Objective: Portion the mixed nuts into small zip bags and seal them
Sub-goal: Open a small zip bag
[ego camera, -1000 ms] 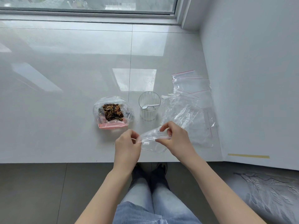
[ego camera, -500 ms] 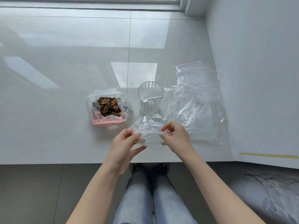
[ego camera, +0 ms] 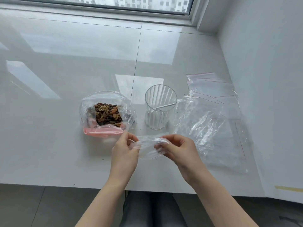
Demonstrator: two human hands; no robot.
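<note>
A small clear zip bag [ego camera: 148, 149] is stretched between my two hands just above the white sill. My left hand [ego camera: 125, 151] pinches its left end and my right hand [ego camera: 177, 150] pinches its right end, fingers curled into the plastic. Behind my left hand lies an open clear bag with a pink strip [ego camera: 105, 131], holding mixed nuts [ego camera: 107, 114]. A ribbed clear cup [ego camera: 158, 107] with a white spoon [ego camera: 164, 106] inside stands behind the held bag.
Several empty zip bags with red seal lines [ego camera: 213, 97] lie spread at the right, beside a crumpled clear bag [ego camera: 201, 125]. A white wall [ego camera: 265, 79] bounds the right side, a window frame [ego camera: 114, 9] the back. The sill's front edge [ego camera: 65, 185] drops to dark floor.
My hands have shifted a little on the small bag and pulled it wider between them. The camera has moved closer and tilted up, so the window shows again.
</note>
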